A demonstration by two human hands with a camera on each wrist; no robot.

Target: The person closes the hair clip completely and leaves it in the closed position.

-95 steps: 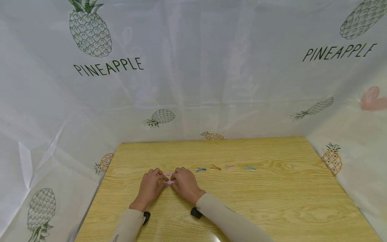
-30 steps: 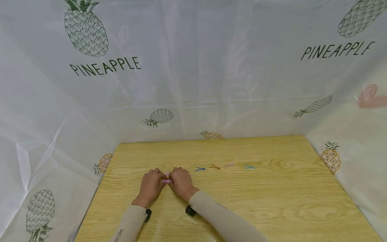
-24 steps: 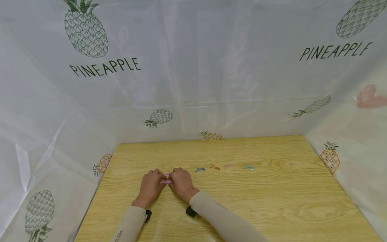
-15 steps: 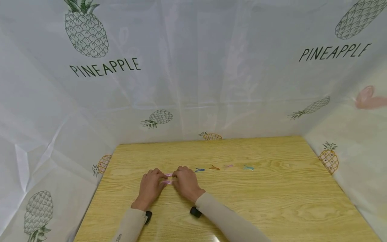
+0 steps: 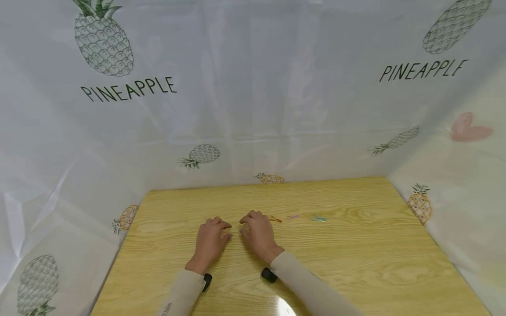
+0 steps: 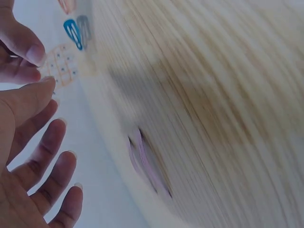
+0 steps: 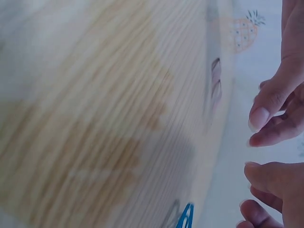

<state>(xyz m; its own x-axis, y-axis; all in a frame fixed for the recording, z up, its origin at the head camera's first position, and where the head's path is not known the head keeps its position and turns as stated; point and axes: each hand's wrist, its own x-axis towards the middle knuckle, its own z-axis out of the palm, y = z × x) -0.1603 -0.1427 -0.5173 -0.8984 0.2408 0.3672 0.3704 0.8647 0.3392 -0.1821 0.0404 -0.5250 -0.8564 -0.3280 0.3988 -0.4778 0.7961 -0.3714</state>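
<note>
Hovering over the wood-grain table (image 5: 356,259), our left hand (image 5: 212,239) and right hand (image 5: 258,230) face each other with a gap between them, fingers loosely bent and each thumb set apart from its forefinger. Beside our right hand, toward our right, a row of clips lies on the tabletop: an orange clip (image 5: 276,219) close by it, then a pale pink clip (image 5: 293,216), then a teal clip (image 5: 319,218). From our left wrist we also see a blue clip (image 6: 75,38) lying near the table's edge, and, well apart from it, a purplish-pink piece (image 6: 148,162) lying flat as two slim strips side by side; we cannot tell whether it is one clip or two. We wear beige sleeves (image 5: 183,293), and a black device (image 5: 269,275) sits under our right wrist, with a similar one at our left. Around the table we have a white sheet (image 5: 276,101) printed with pineapples and the word PINEAPPLE, and a pink heart (image 5: 468,128) shows on its right side.
</note>
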